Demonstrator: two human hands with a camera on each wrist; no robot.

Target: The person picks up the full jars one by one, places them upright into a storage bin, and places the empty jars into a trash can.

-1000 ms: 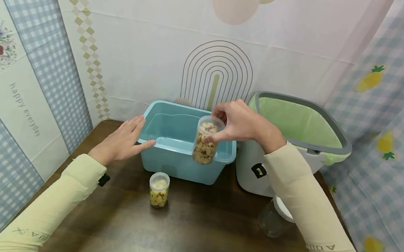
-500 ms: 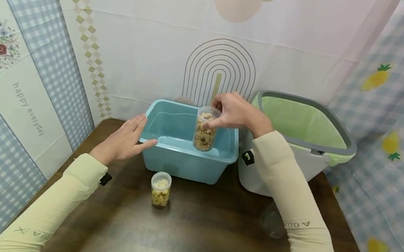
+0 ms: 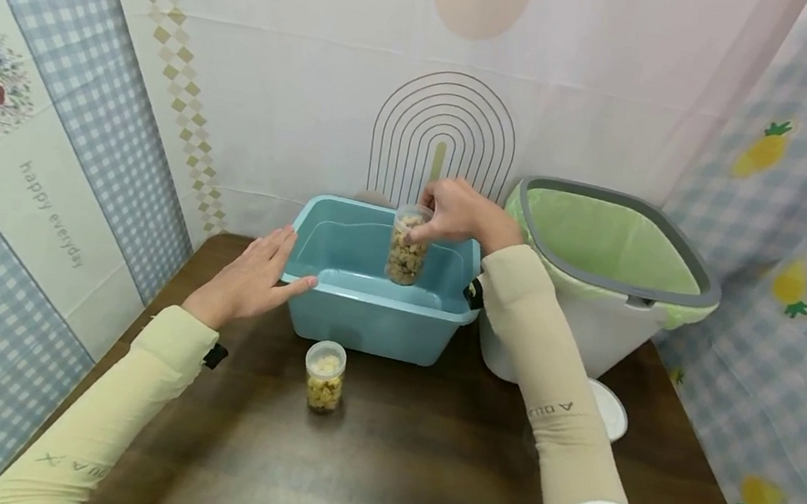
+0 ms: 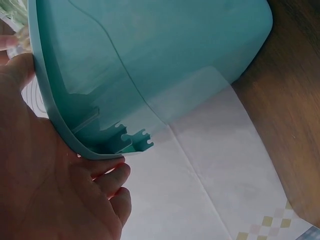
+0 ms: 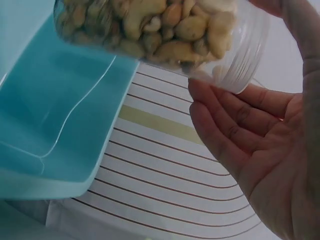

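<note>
Two hands work the teal bin point(image 3: 373, 315): my left hand point(image 3: 249, 279) lies flat against its left rim to steady it. My right hand point(image 3: 457, 212) pinches the open nut jar point(image 3: 407, 248) by its top, hanging over the bin's far right.

The right forearm point(image 3: 541, 361) hides the white lid's point(image 3: 611, 410) left part.
</note>
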